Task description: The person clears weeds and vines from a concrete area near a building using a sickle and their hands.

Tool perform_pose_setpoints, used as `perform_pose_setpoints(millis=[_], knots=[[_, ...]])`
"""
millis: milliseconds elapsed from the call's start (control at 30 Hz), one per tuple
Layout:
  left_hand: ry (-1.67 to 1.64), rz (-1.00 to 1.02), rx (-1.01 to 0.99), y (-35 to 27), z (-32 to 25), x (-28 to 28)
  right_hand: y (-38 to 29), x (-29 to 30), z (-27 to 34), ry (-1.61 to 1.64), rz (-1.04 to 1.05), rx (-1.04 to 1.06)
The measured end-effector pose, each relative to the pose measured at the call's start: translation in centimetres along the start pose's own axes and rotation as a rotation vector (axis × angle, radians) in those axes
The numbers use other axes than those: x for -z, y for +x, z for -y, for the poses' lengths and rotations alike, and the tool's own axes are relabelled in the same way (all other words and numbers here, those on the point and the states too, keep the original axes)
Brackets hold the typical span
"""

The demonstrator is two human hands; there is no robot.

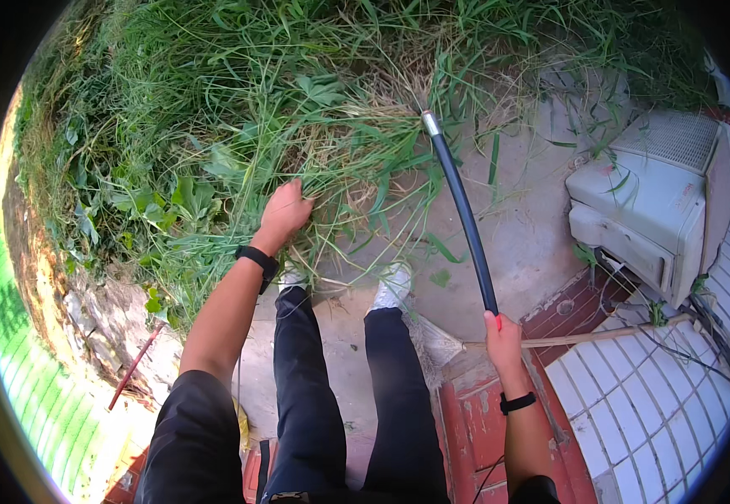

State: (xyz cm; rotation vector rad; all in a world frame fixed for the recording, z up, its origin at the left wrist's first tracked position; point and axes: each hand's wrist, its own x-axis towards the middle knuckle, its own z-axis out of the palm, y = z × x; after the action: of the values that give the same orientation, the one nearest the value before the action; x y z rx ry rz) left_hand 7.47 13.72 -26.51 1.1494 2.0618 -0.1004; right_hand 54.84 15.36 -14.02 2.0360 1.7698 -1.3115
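Observation:
My left hand (287, 206) is closed on a bunch of long green grass stems (333, 183) at the near edge of the heap. My right hand (502, 340) grips the near end of a black tool handle (462, 195), where a bit of red shows beside the thumb. At its far end a silver metal collar (430, 123) rests by the grass; whatever lies past the collar is hidden among the stems. Both wrists wear black bands.
A heap of cut grass and leafy weeds (170, 94) fills the far side. An old pale plastic-cased appliance (642, 189) stands at right, near a straw broom (444, 343) with a wooden handle, red wooden panels (478, 422) and white tiles (629, 390). A red rod (135, 368) lies left.

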Motion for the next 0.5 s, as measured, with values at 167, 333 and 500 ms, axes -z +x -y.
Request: perform_pose_setpoints(millis=[167,333,500], knots=[[-0.101,-0.026,0.038,0.0,-0.7,-1.6,5.3,-0.1,7.9,0.060,-0.018,0.141],[-0.030,-0.019,0.011,-0.9,-3.3,0.0,13.2,-3.0,17.8,0.172,0.099,0.193],[0.014,-0.053,-0.097,-1.4,-1.1,0.2,13.5,-6.3,16.8,-0.032,0.083,0.135]])
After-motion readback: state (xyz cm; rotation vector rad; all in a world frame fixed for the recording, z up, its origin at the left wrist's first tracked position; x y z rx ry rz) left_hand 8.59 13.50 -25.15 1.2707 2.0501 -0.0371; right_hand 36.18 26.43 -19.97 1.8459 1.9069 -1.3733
